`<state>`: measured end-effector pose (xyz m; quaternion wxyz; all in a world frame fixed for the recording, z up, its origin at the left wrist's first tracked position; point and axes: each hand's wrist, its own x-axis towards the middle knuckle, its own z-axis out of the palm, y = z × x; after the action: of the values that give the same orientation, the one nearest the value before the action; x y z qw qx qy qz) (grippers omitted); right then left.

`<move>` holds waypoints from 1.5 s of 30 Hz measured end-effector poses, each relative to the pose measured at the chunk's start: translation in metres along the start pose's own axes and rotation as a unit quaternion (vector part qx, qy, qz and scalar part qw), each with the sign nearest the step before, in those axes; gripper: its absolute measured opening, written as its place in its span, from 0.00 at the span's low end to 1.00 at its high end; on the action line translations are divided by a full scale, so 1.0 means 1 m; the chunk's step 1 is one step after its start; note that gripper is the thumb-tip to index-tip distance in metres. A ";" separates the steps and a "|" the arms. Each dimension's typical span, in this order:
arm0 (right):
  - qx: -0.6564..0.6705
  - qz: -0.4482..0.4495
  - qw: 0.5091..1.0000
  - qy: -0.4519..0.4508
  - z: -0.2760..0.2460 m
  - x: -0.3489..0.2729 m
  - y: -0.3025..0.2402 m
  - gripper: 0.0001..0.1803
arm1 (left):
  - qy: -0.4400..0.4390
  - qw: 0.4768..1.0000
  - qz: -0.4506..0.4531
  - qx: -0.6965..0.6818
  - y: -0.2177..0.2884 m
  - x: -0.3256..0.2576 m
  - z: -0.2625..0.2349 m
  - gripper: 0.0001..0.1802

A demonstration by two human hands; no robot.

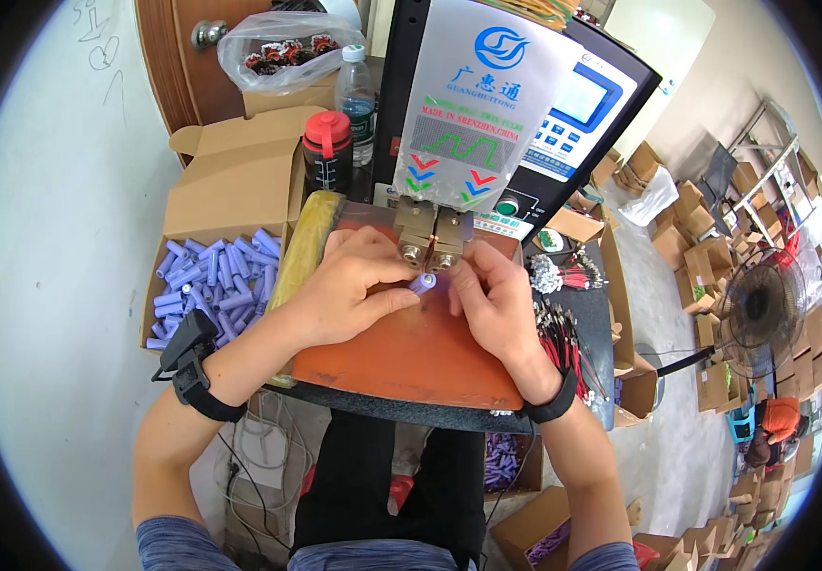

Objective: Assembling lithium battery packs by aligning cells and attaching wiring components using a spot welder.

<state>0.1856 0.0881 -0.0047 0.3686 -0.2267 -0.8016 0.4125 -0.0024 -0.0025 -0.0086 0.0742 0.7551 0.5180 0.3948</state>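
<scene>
At twelve o'clock, a tall machine [515, 114] is overhanging the orange mat [411, 357], where the right hand [499, 300] is curling at three o'clock, its grip unclear, and the left hand [354, 285] is pinching, at the metal blocks' [417, 228] six o'clock, a purple cylinder [423, 283], apparently steadying its end.

Bright indoor light, pale lit screen [583, 99], fisheye bending, black rim
</scene>
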 end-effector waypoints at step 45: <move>-0.020 -0.046 0.998 0.028 -0.001 -0.007 -0.018 0.04 | 0.000 0.999 -0.012 -0.050 -0.008 0.001 -0.001 0.11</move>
<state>0.1895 0.0736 0.0076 0.4048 -0.2089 -0.8086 0.3724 -0.0087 0.0019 -0.0112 0.1165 0.7443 0.5065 0.4194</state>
